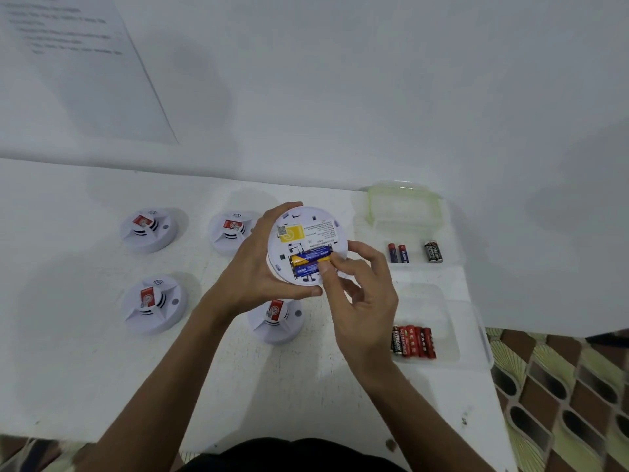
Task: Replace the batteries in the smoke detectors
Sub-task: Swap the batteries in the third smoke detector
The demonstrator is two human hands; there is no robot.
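White table point(102, 386); clear plastic trays point(422, 301) at 3 o'clock. Round white plastic smoke detector point(308, 226) held at centre, left hand point(252, 277) fingers point(287, 206) curled round rim. Right hand point(364, 301) thumb and forefinger pinch end of blue-and-yellow battery point(306, 257) in open bay. Likely step: pulling old cell. Next: lever end up, lift clear.

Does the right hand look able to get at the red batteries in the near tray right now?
Probably yes: the red batteries lie uncovered in the open tray beside the right hand, nothing between them, though its fingers are pinching a blue battery in the held detector.
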